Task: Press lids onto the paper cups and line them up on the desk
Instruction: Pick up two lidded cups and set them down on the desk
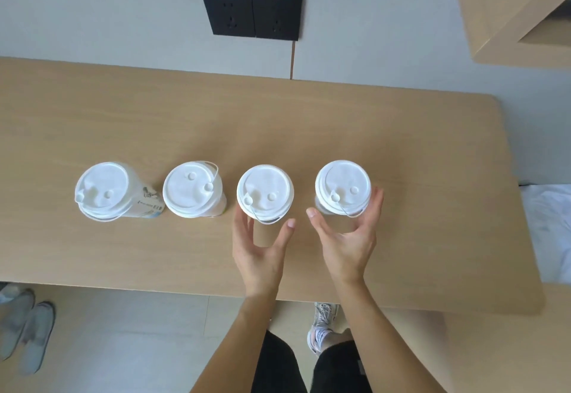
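Several white paper cups stand in a row across the wooden desk (123, 120), each capped with a white plastic lid. From the left: first cup (103, 190), second cup (191, 188), third cup (265, 192), fourth cup (343, 187). My left hand (259, 250) is open just below the third cup, fingers spread on either side of it, not gripping. My right hand (349, 238) is open around the near side of the fourth cup, with fingertips near its right wall; whether they touch is unclear.
A black double wall socket (251, 14) sits on the wall behind the desk. A wooden shelf (509, 12) hangs at the upper right. White bedding (550, 232) lies past the desk's right edge. Slippers (24, 331) lie on the floor at the left.
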Tool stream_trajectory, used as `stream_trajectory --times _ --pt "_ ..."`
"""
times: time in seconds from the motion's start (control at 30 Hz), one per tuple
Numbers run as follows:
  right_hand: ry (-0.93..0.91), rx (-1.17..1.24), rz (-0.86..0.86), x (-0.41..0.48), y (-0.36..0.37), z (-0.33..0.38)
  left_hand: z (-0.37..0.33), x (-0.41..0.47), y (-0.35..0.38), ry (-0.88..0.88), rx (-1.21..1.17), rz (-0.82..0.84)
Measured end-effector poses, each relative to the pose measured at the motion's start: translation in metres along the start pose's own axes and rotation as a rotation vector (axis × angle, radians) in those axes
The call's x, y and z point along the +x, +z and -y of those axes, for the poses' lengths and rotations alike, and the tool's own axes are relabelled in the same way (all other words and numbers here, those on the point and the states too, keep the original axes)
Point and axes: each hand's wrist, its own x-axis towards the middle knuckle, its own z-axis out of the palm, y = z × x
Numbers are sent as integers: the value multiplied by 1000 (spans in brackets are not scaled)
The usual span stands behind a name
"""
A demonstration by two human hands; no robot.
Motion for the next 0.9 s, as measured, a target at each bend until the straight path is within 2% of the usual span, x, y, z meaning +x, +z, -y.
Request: stream_trajectory --times 0.23,0.43,0.7,0.9 --pt "-51 55 -119 9 22 -16 0 30 11 34 29 15" --pt "-16 129 -264 2 0 -5 -21 34 24 116 77 146" --pt "94 203 -582 -4 -84 13 -66 -12 71 186 58 519" --pt "114 227 -779 -34 -174 10 -85 -99 113 234 73 801"
